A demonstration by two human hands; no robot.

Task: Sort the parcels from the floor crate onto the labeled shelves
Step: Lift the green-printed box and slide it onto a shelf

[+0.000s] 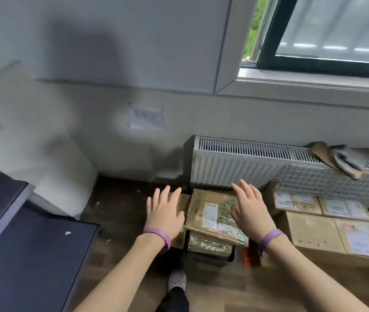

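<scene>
Left hand (164, 213) and right hand (251, 210) spread open, holding nothing, either side of the cardboard parcel (209, 212) atop the floor crate (208, 261), long side near-to-far, right hand nearer.

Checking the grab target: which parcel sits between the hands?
The flat cardboard parcel with green leafy print; the white-labelled boxes stand right of the right hand.

grey wall (111, 52), white radiator (235, 163) under a dark-framed window (314, 64), wood-look floor (116, 206), daylight from outside
</scene>
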